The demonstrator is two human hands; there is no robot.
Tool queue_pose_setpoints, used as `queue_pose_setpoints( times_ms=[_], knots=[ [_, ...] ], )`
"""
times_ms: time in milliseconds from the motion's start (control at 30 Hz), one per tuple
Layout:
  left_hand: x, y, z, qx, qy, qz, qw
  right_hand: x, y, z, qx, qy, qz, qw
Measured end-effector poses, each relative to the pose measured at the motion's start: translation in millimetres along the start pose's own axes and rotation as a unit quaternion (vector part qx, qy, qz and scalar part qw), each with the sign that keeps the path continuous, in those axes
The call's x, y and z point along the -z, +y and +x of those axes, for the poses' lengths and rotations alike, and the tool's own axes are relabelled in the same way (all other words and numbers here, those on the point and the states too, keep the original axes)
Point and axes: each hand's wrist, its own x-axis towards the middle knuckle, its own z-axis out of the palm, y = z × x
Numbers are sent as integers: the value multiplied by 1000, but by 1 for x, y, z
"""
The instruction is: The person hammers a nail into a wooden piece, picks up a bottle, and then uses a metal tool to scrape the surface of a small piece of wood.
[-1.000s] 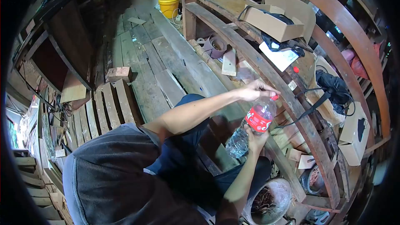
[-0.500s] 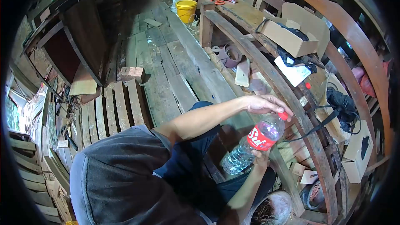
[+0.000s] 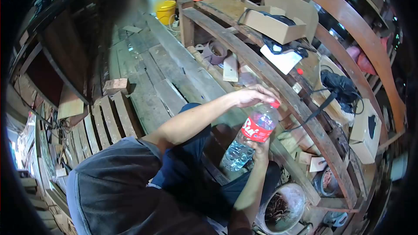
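A clear plastic bottle [image 3: 235, 154] with a red label [image 3: 260, 133] is tilted in front of me, cap end up and to the right. Clear liquid sits in its lower part. My right hand [image 3: 261, 149] is wrapped around the underside of the bottle near the label, closed on it. At the top, the fingers of my left hand [image 3: 254, 96] are closed on the red bottle cap [image 3: 274, 104]. The cap is at the bottle's neck; whether it is loose cannot be seen.
A long wooden bench frame [image 3: 244, 45] runs along my right, bearing an open cardboard box [image 3: 272, 26] and a black strapped bag [image 3: 339, 89]. Below is a bucket [image 3: 296, 196] with brown scraps. A yellow bucket [image 3: 166, 13] stands ahead, wooden slats [image 3: 109, 117] to the left.
My view has turned a little to the right, so the whole scene sits further left. Both hands keep their hold on the bottle and its cap.
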Motion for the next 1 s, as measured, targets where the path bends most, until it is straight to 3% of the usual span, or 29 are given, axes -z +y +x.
queue_pose_setpoints(
  times_ms=[100, 233, 333, 433, 533, 600, 667, 733, 867, 933, 1000],
  knots=[
    [0, 3, -4, 33, -66, -44, 996, 10, 0, -4, -45, -35, 27, 998],
    [0, 0, -4, -8, -98, -15, 995, 9, -2, -3, -30, -59, 24, 998],
    [-11, 19, -6, 16, -18, 25, 999, 7, -12, 4, -11, -26, -52, 998],
    [16, 18, -1, 99, 143, 121, 977, 26, -24, 21, 34, -79, -234, 968],
    [51, 9, -4, 104, 229, 240, 938, 55, -19, 33, 48, 5, -315, 948],
    [67, 8, -12, 76, 276, 337, 897, 82, -18, 48, 48, 5, -380, 924],
    [63, 19, -17, 105, 295, 492, 813, 127, 0, 67, 72, -17, -462, 884],
    [54, 24, -18, 105, 299, 597, 737, 150, 4, 81, 65, -11, -523, 850],
    [52, 15, -13, 120, 228, 576, 776, 178, 15, 76, 69, 63, -621, 778],
    [53, 10, -8, 145, 193, 605, 759, 196, 28, 74, 41, 115, -567, 814],
    [49, 8, -11, 158, 157, 612, 759, 211, 33, 64, 5, 174, -638, 750]
  ],
)
